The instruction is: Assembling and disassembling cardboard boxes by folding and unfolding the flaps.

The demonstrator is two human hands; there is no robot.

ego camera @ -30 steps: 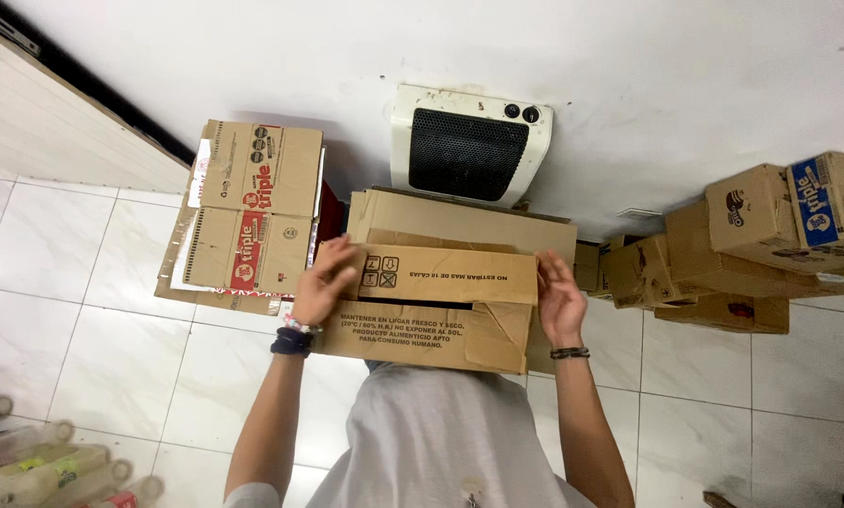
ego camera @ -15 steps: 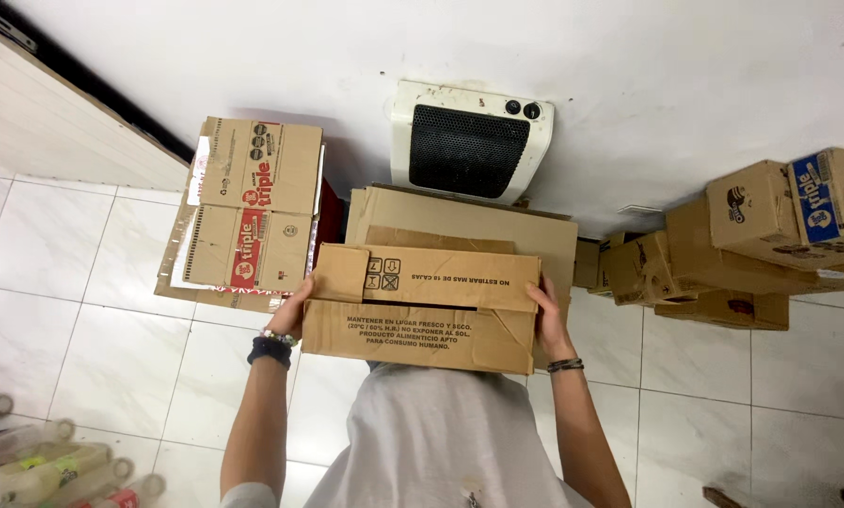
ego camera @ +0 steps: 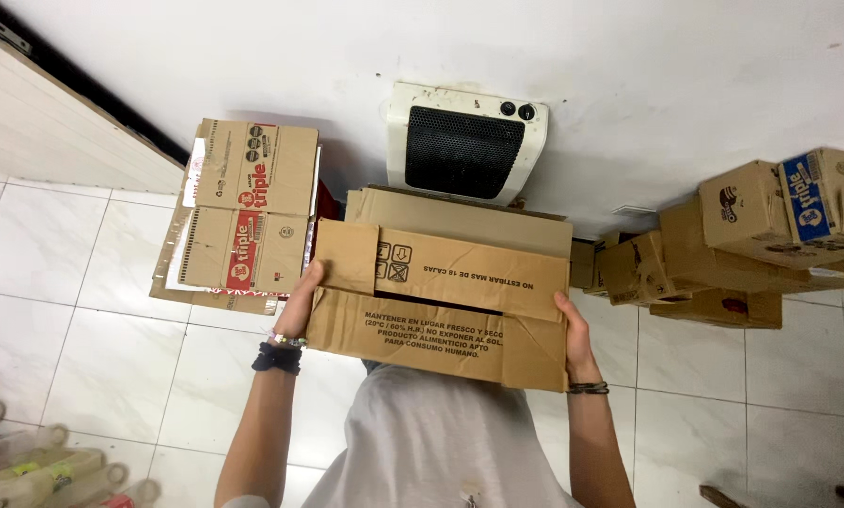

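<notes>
I hold a brown cardboard box [ego camera: 439,306] with folded top flaps in front of my chest. My left hand [ego camera: 300,303] grips its left end, a dark wristband and a bead bracelet on that wrist. My right hand [ego camera: 571,337] grips its right end, with a thin bracelet on the wrist. Just beyond it sits another brown cardboard box [ego camera: 460,214], partly hidden by the one I hold.
A white heater with a black grille [ego camera: 465,143] is fixed to the white wall. A stack of printed cartons [ego camera: 245,214] stands at the left, and more cartons [ego camera: 759,240] at the right. Plastic bottles [ego camera: 36,470] lie on the tiled floor at bottom left.
My hands have slid from the top flaps of the box to its two ends, and the box has come up closer to me.
</notes>
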